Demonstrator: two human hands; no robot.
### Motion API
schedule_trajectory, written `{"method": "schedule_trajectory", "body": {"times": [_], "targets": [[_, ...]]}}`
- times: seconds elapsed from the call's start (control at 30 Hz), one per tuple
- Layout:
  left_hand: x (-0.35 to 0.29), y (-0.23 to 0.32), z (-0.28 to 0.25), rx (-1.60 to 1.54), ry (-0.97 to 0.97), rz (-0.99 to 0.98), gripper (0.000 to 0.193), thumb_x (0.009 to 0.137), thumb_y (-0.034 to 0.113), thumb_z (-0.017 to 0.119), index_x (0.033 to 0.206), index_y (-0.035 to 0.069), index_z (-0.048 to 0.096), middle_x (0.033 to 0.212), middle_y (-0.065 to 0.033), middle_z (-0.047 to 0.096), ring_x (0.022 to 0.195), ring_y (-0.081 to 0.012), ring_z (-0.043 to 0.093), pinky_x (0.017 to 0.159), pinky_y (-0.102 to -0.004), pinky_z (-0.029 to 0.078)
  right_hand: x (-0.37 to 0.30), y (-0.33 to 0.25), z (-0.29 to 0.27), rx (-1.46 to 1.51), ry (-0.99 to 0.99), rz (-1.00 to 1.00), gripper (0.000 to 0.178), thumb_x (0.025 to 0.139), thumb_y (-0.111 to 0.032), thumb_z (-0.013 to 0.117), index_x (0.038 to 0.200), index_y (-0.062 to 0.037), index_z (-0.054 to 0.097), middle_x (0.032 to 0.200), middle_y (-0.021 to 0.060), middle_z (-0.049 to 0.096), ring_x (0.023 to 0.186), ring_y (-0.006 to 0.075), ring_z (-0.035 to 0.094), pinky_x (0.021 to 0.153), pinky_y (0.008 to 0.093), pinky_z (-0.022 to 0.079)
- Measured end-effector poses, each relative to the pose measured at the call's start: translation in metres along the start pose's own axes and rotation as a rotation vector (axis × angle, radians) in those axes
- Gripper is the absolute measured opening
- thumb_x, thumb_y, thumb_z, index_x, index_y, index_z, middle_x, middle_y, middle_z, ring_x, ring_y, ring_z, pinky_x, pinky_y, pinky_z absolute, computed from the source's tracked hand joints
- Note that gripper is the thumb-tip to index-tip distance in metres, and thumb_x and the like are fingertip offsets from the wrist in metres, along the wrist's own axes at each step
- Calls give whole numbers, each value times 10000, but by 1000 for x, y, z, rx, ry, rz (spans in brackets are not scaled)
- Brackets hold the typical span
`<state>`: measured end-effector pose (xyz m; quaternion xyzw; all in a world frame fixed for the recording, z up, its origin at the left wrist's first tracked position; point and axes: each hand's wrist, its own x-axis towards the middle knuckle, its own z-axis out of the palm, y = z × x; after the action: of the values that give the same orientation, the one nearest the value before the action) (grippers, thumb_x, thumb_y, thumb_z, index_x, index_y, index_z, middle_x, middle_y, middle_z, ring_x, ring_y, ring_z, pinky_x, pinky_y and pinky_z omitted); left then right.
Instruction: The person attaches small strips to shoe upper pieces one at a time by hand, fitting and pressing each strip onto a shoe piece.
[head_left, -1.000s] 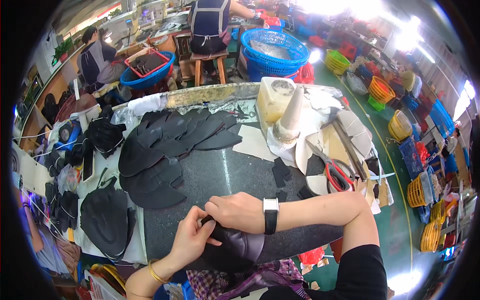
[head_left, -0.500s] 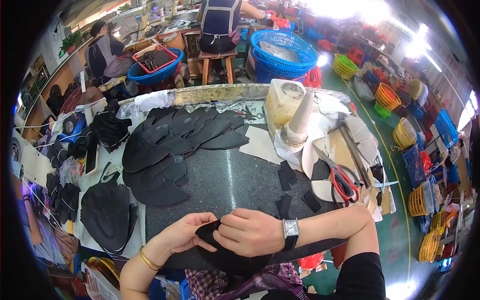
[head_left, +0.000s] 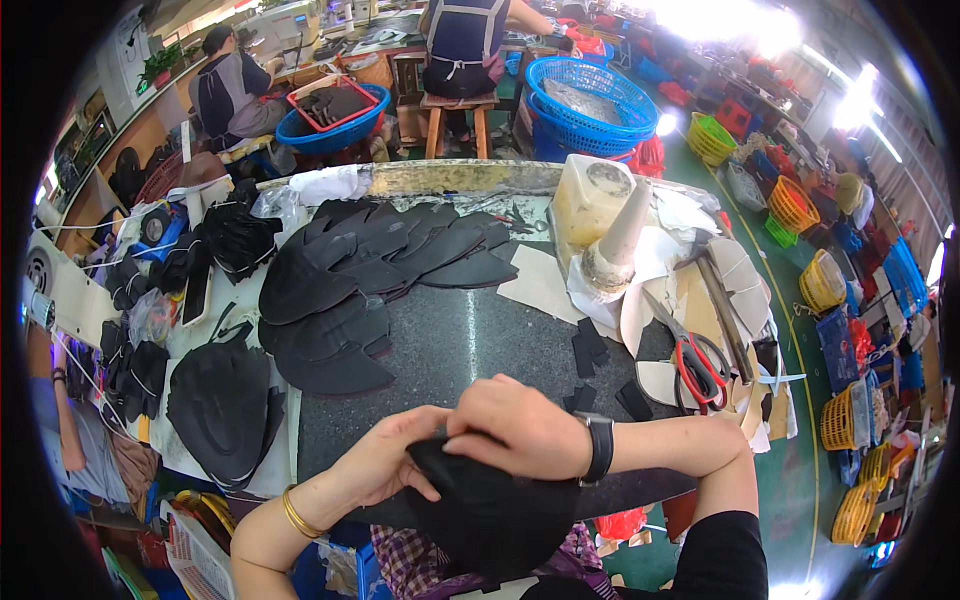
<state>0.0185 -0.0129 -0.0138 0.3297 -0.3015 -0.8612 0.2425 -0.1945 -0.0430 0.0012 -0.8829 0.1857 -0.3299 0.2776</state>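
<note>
At the table's near edge, a curved black fabric piece (head_left: 495,520) hangs down toward my lap. My left hand (head_left: 392,458) grips its upper left corner, thumb and fingers on either side of the edge. My right hand (head_left: 515,428) is bent over the top edge, thumb and fingertips closed on the material; part of the grip is hidden behind the knuckles. Beyond my hands, overlapping black cut pieces (head_left: 330,345) lie fanned out on the dark slab (head_left: 430,335). Another stack of black pieces (head_left: 218,410) sits to the left.
Red-handled scissors (head_left: 700,365) lie at right among pale scraps, beside a hammer-like tool (head_left: 728,315). A cloudy plastic container (head_left: 590,200) and a pale cone (head_left: 618,245) stand behind them. Small black strips (head_left: 588,345) lie nearby. Two people work beyond, near blue baskets (head_left: 590,100).
My right hand has risen slightly and turned over the piece's top edge. The black piece has swung up, showing more of its face. The whole view has shifted a little.
</note>
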Motion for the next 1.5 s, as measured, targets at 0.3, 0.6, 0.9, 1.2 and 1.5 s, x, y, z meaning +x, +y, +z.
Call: {"method": "schedule_trajectory", "body": {"times": [0.3, 0.6, 0.9, 1.2, 1.5], "targets": [[-4, -10, 9, 306, 235, 116, 279, 834, 74, 655, 1090, -28, 612, 892, -42, 646, 773, -96, 618, 644, -227, 548, 3, 18, -6, 211, 8, 280, 147, 854, -148, 605, 926, -21, 624, 859, 94, 558, 810, 221, 560, 734, 316, 449], [11, -5, 4, 313, 221, 169, 257, 830, 103, 658, 1039, -45, 631, 893, -73, 651, 772, -115, 624, 646, -233, 557, 22, 16, -28, 168, -223, 498, 152, 824, -127, 603, 887, 6, 639, 739, 119, 647, 672, 190, 624, 649, 300, 478], [10, -7, 0, 387, 223, 153, 222, 828, 95, 678, 1002, -31, 621, 843, -42, 650, 720, -76, 622, 611, -203, 543, 31, 18, -23, 106, -347, 415, 163, 801, -132, 649, 852, 21, 625, 715, 154, 630, 677, 255, 637, 634, 325, 491], [9, -8, 2, 469, 217, 176, 177, 834, 116, 680, 927, -22, 620, 803, -27, 634, 667, -64, 605, 598, -188, 525, 40, 16, -26, 74, -407, 442, 161, 771, -123, 661, 808, 25, 608, 705, 179, 613, 689, 303, 631, 635, 347, 490], [5, -5, 5, 434, 221, 151, 199, 841, 108, 668, 974, -33, 624, 819, -30, 638, 670, -64, 604, 605, -194, 533, 39, 19, -27, 82, -360, 436, 187, 761, -157, 658, 798, 24, 629, 737, 176, 626, 725, 290, 633, 671, 355, 485]]}}
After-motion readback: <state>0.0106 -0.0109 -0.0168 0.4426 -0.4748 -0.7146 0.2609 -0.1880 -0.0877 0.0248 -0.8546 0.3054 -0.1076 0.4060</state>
